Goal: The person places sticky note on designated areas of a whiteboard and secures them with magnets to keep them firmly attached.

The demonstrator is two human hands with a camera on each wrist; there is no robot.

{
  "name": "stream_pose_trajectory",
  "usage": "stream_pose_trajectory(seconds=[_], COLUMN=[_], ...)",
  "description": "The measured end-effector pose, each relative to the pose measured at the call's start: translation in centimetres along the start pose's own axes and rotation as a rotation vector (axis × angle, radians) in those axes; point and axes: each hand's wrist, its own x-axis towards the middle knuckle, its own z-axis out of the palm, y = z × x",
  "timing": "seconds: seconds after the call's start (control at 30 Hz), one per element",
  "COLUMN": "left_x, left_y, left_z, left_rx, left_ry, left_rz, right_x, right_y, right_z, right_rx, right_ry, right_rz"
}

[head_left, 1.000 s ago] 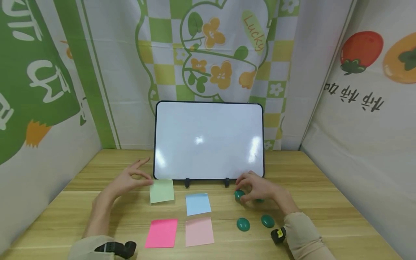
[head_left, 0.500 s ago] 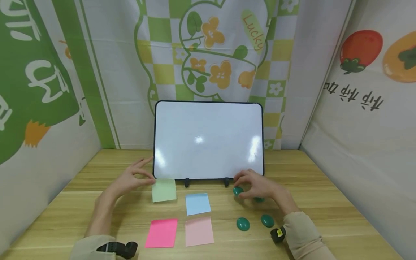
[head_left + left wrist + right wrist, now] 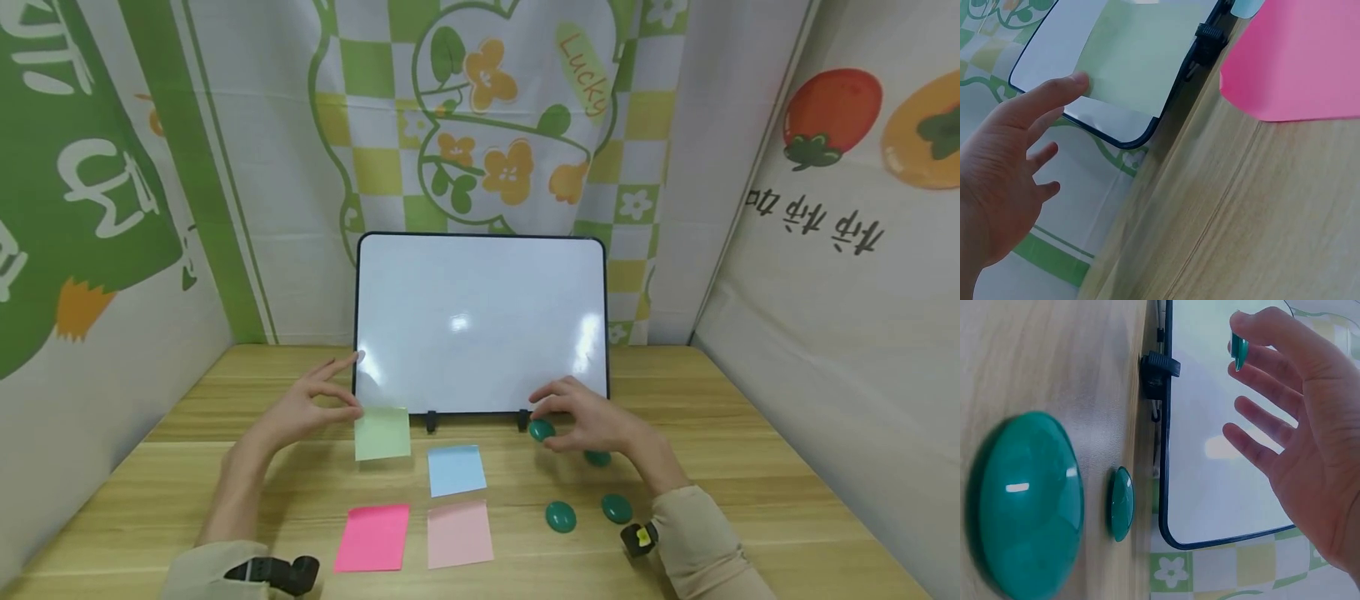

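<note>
My left hand (image 3: 300,410) pinches a pale green sticky note (image 3: 383,437) by its upper left corner, at the lower left of the whiteboard (image 3: 480,325). In the left wrist view the note (image 3: 1141,59) overlaps the board, and the other fingers are spread apart. Between thumb and fingertips, my right hand (image 3: 592,417) holds a round green magnet (image 3: 542,430) near the board's lower right. The right wrist view shows that magnet (image 3: 1239,351) edge-on. A blue sticky note (image 3: 457,471), a hot pink one (image 3: 372,538) and a light pink one (image 3: 460,534) lie on the table.
Three more green magnets lie on the right: one beside the right hand, a left front magnet (image 3: 560,517) and a right front magnet (image 3: 617,508). The whiteboard stands on black feet (image 3: 523,420) on the wooden table (image 3: 720,467). Printed curtains (image 3: 825,333) enclose the table.
My left hand has moved right and slightly up with the pale green note. My right hand has lifted the magnet and brought it slightly left, toward the board.
</note>
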Motion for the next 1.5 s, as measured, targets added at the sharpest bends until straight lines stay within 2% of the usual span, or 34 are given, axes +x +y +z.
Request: stream_pose_trajectory(seconds=[0.2,0.37,0.53,0.77,1.03,1.17,1.33,1.5], left_x=[0.6,1.3,2.3,4.0,5.0,5.3,6.0,6.7], left_y=[0.4,1.0,1.7,2.9,3.7,3.7,3.8,3.9], left_z=[0.1,0.3,0.5,0.6,0.8,0.9,1.0,1.0], left_rx=[-0.001,0.009,0.022,0.073,0.104,0.117,0.133,0.154], left_ry=[0.034,0.057,0.061,0.063,0.082,0.123,0.223,0.285], left_rz=[0.033,0.057,0.074,0.149,0.177,0.2,0.3,0.344], right_x=[-0.1,0.1,0.8,1.9,2.8,3.3,4.0,4.6], right_y=[0.1,-0.1,-0.6,-0.8,-1.0,-1.3,-1.5,-1.6], right_z=[-0.2,-0.3,-0.5,-0.8,-0.8,-0.8,-0.9,-0.7], right_rx=[-0.027,-0.048,-0.083,-0.157,-0.188,-0.224,-0.281,-0.312], right_ry=[0.051,0.14,0.219,0.312,0.376,0.41,0.465,0.475], right_rz=[-0.025,-0.082,-0.127,-0.187,-0.251,-0.28,-0.318,-0.323])
